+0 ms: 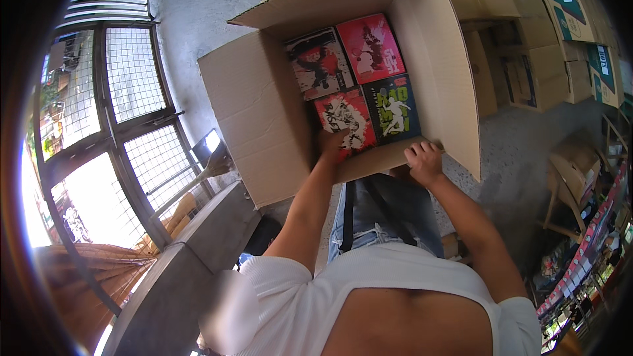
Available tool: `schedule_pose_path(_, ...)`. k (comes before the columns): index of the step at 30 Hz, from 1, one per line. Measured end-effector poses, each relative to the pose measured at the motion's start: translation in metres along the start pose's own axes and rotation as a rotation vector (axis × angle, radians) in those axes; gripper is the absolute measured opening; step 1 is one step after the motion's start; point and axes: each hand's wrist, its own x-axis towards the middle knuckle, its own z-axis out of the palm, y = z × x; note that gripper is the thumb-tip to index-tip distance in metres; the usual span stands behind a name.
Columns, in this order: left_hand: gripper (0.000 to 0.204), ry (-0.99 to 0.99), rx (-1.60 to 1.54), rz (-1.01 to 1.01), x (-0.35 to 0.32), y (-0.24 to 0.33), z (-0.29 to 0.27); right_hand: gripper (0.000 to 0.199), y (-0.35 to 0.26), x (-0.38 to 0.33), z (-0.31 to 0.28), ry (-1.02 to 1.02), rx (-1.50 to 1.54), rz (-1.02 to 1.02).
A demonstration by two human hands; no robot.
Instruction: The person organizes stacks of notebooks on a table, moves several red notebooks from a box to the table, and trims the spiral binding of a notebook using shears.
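Note:
A large open cardboard box [438, 46] stands in front of me with its flaps raised. Inside lie flat, notebook-like items with printed sports covers, side by side: a grey and red one [320, 62], a pink one [370, 48], a red and white one [349, 118] and a dark one with green lettering [395, 109]. My left hand [331, 141] reaches into the box and touches the near left corner of the red and white item; its fingers are mostly in shadow. On the near edge, my right hand [424, 161] is closed around the box's cardboard.
More cardboard boxes [537, 69] are stacked at the far right. A wooden chair [570, 184] stands on the right side. Along the left runs a concrete ledge [191, 257] under a meshed window [135, 76], with a brown curtain [99, 267] nearby.

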Motion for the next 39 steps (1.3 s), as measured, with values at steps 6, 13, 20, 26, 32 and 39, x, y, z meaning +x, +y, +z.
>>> schedule_pose_path(6, 0.045, 0.322, 0.351, 0.047, -0.037, 0.025, 0.038, 0.015, -0.001, -0.002, 0.002, -0.001, 0.022, 0.001)
schedule_pose_path(13, 0.044, 0.352, 0.351, 0.045, -0.023, 0.007, 0.039, 0.018, -0.004, 0.0, -0.005, -0.036, 0.045, 0.001)
schedule_pose_path(20, 0.052, 0.215, 0.112, 0.078, -0.016, 0.01, 0.031, 0.017, -0.002, -0.001, 0.001, -0.04, 0.051, 0.01)
schedule_pose_path(26, 0.059, -0.061, -0.157, -0.224, -0.017, 0.036, 0.013, 0.019, -0.007, 0.0, -0.015, -0.119, 0.029, 0.054)
schedule_pose_path(32, 0.045, -0.063, -0.222, 0.129, -0.02, 0.023, -0.003, 0.067, -0.016, 0.005, -0.021, -0.273, 0.245, 0.182)
schedule_pose_path(39, 0.045, -0.675, -0.551, 0.019, -0.191, 0.149, -0.044, 0.092, -0.035, 0.027, -0.062, 0.042, 1.783, 0.536)
